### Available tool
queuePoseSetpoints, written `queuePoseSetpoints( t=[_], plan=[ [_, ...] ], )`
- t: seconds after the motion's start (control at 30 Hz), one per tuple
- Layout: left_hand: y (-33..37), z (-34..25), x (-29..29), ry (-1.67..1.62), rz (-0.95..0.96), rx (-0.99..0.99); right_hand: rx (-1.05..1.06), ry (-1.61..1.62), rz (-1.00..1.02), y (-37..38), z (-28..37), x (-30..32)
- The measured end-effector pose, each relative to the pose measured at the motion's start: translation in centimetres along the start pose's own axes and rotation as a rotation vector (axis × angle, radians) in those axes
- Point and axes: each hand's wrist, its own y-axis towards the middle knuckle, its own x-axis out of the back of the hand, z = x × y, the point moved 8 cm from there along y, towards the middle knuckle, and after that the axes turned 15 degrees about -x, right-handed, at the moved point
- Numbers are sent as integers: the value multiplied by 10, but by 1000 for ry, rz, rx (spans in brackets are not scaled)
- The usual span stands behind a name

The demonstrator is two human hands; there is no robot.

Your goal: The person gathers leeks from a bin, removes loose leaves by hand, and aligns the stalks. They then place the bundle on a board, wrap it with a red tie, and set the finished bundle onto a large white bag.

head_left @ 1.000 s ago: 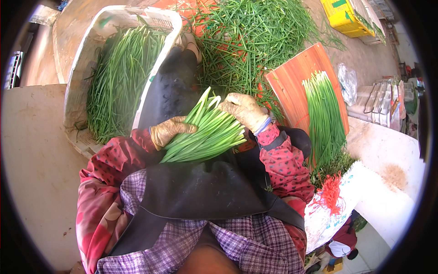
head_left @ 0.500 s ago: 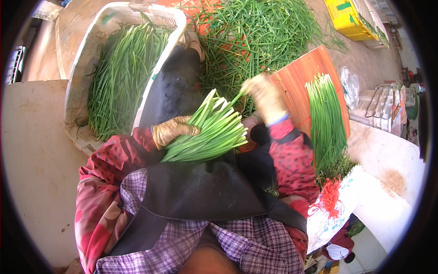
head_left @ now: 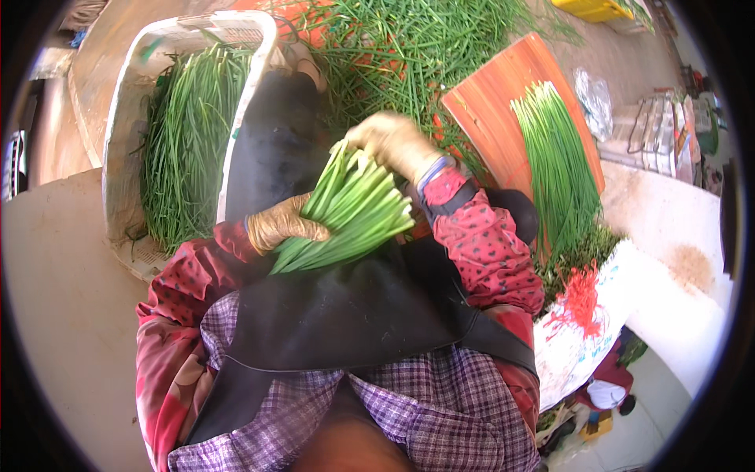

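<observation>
A bunch of green chives (head_left: 350, 208) with pale cut ends lies across my lap, over a dark apron (head_left: 338, 315). My left hand (head_left: 288, 224), in a tan glove, is closed around its lower part, thumb on top. At the far end of the bunch, my right hand (head_left: 395, 145), gloved as well, has its fingers bent and pinched on the pale ends of the chives; the fingertips are slightly blurred. To the right, a sorted bundle of chives (head_left: 554, 157) rests on a reddish wooden board (head_left: 484, 98), pale ends pointing away from me.
A white plastic crate (head_left: 118, 149) at left holds more chives. Loose chives (head_left: 409, 55) are heaped on the floor ahead. Red ties (head_left: 580, 303) lie on a white sack (head_left: 562, 366) at right. A yellow crate (head_left: 594, 8) stands far right; another person (head_left: 609, 385) shows at lower right.
My right hand has come left and down from beside the board to the bunch's pale ends. The left hand keeps its hold. The view has shifted, so the surroundings sit differently.
</observation>
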Motion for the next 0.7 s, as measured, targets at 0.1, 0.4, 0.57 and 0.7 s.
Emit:
queuePoseSetpoints(
  t=[0.1, 0.4, 0.57, 0.7],
  plan=[
    [-1, 10, 13, 90, 6, 47, 10, 357, -142, -26, -26, 71],
    [-8, 14, 15, 8, -152, 90, 345, 87, -413, -76, -37, 9],
    [-14, 13, 18, -42, -191, 89, 513, -67, -461, -67, -17, 4],
    [-16, 10, 23, -37, -211, 50, 314, 74, -215, -48, -28, -1]
  ],
)
